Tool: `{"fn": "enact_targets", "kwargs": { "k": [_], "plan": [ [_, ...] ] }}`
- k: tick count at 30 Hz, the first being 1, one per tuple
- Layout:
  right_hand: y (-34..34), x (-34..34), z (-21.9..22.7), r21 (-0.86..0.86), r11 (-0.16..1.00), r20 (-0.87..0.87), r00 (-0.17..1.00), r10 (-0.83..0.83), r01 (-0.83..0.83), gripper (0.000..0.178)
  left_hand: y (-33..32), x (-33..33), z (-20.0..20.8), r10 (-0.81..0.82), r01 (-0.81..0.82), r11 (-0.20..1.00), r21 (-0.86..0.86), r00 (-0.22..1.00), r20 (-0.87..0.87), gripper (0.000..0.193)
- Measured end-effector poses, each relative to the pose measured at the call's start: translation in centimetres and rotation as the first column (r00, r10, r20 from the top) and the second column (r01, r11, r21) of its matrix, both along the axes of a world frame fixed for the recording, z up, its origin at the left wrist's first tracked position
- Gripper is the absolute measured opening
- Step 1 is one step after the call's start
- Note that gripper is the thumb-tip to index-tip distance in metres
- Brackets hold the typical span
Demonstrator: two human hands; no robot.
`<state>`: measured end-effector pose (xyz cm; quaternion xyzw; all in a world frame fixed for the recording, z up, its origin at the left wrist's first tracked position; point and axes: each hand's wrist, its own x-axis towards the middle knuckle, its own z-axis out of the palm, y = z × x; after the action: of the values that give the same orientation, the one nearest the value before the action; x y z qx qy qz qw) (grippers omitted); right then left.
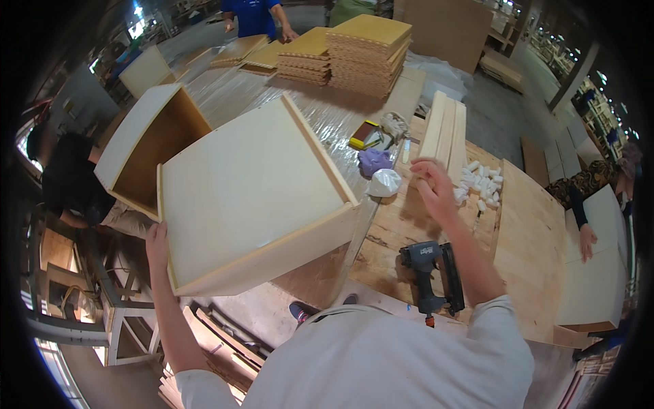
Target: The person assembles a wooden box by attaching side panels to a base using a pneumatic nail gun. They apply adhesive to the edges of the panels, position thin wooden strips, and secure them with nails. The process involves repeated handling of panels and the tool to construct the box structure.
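A large white wooden box [245, 184] with bare wood edges lies tilted at the near edge of the table in front of me. My left hand [157, 244] grips its lower left edge, thumb over the rim. Out over the plywood to the right is my right hand [434, 185], its fingers curled together beside pale wooden strips [443, 133]. Whatever those fingers hold, if anything, is hidden. Below my right forearm, a black and grey nail gun [429, 276] rests on the plywood. Small white plugs [480, 184] lie in a loose heap right of my hand.
A second open box [146, 140] stands behind the first. A purple cloth [374, 162], white plastic bag [385, 183] and yellow-black case [365, 134] lie mid-table. Stacked yellow panels [368, 51] sit at the far end. Other people work at the far side, left and right.
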<state>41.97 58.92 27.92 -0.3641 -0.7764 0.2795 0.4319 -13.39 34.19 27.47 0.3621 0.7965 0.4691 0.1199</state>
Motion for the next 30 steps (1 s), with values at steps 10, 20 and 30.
{"fn": "enact_targets", "kwargs": {
  "k": [10,20,30],
  "plan": [
    [5.7,-2.4,-18.4,-0.519,0.733,-0.079,0.829,-0.554,0.440,0.044,1.1,0.0,0.9,0.024,-0.023,1.000,-0.009,0.999,0.022,0.031],
    [7.1,-2.0,-18.4,-0.558,0.802,-0.149,0.925,-0.350,0.214,0.039,1.5,-0.4,1.0,-0.035,0.035,0.999,0.018,0.999,0.007,0.029],
    [2.4,-1.9,-11.8,-0.381,0.512,-0.905,0.199,-0.375,-0.770,0.037,1.4,0.0,0.7,-0.044,0.042,0.998,0.041,0.998,0.050,0.028]
  ]
}}
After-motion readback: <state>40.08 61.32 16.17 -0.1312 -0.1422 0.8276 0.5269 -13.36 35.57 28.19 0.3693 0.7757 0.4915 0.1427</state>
